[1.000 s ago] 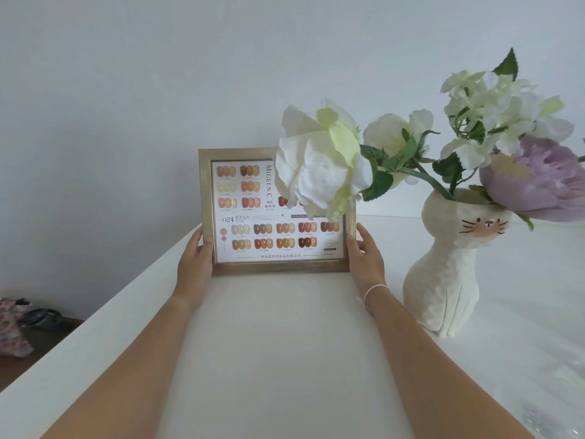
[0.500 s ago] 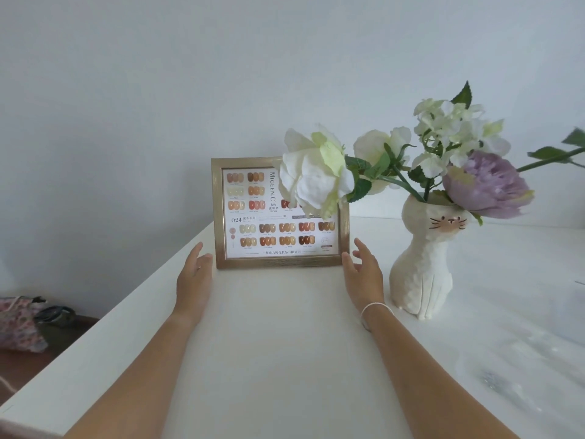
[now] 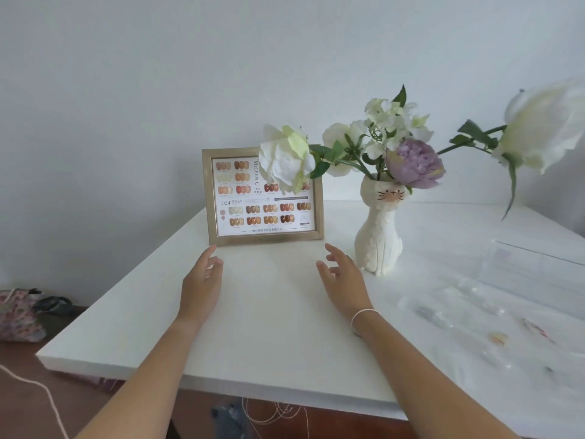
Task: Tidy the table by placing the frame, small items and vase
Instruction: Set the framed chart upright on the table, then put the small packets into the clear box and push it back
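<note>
1 head view – looks forward, slightly down, near table (image 3: 253, 312) – faces wall.

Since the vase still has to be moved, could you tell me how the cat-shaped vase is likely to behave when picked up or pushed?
The cat vase looks ceramic, so probably rigid and breakable. It is tall on a narrow base, and long flower stems lean far to the right, so a push could tip it. Its bumpy surface should give a fair grip.

Left hand (image 3: 201, 286) and right hand (image 3: 343, 280) reach forward, fingers relaxed, empty.
</note>
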The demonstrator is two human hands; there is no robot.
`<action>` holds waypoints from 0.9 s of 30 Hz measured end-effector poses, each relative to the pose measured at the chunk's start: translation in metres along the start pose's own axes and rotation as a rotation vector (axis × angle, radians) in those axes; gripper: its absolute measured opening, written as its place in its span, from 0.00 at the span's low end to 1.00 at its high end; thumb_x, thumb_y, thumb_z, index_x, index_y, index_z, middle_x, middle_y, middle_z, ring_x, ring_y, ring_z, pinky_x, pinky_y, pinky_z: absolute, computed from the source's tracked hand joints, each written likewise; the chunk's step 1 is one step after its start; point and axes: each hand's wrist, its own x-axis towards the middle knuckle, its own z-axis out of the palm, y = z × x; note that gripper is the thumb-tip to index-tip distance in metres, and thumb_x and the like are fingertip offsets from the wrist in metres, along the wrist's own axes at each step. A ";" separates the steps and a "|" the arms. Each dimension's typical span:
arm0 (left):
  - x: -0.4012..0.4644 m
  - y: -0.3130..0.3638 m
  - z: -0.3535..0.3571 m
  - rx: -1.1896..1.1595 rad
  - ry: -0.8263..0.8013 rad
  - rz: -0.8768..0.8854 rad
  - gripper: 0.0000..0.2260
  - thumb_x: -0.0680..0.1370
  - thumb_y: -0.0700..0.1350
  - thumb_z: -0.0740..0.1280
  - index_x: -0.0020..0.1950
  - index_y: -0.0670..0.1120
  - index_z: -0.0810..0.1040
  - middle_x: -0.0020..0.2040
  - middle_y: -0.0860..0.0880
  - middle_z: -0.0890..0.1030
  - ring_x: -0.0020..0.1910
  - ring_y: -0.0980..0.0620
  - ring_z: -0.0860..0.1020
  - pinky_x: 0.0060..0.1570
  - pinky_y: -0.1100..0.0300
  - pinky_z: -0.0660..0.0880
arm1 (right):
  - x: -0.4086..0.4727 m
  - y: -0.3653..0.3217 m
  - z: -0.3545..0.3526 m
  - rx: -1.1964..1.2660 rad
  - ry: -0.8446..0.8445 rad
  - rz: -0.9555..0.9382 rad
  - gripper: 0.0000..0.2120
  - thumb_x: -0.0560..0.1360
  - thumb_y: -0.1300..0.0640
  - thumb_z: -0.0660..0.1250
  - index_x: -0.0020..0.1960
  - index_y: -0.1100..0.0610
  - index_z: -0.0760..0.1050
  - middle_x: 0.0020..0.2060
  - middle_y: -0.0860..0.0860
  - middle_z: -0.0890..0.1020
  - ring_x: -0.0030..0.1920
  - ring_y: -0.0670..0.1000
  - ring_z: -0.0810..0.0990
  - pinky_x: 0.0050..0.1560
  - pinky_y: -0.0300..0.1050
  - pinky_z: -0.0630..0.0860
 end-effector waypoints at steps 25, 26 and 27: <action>-0.112 0.083 0.164 0.112 -0.582 0.364 0.15 0.78 0.48 0.60 0.64 0.54 0.73 0.64 0.55 0.76 0.61 0.59 0.73 0.57 0.70 0.64 | -0.051 0.041 -0.228 -0.487 0.037 -0.001 0.15 0.76 0.59 0.62 0.62 0.50 0.73 0.59 0.52 0.76 0.52 0.48 0.73 0.55 0.40 0.68; -0.115 0.087 0.171 0.139 -0.592 0.392 0.15 0.78 0.48 0.60 0.64 0.54 0.73 0.64 0.55 0.76 0.62 0.58 0.73 0.58 0.69 0.65 | -0.050 0.043 -0.233 -0.517 0.030 0.006 0.15 0.76 0.59 0.61 0.62 0.50 0.73 0.59 0.52 0.76 0.55 0.50 0.74 0.57 0.41 0.67; -0.117 0.090 0.178 0.171 -0.600 0.426 0.14 0.78 0.48 0.60 0.64 0.54 0.73 0.65 0.55 0.76 0.62 0.56 0.73 0.60 0.66 0.66 | -0.050 0.046 -0.236 -0.543 0.020 0.005 0.15 0.76 0.59 0.61 0.62 0.50 0.73 0.60 0.51 0.76 0.57 0.51 0.74 0.58 0.41 0.67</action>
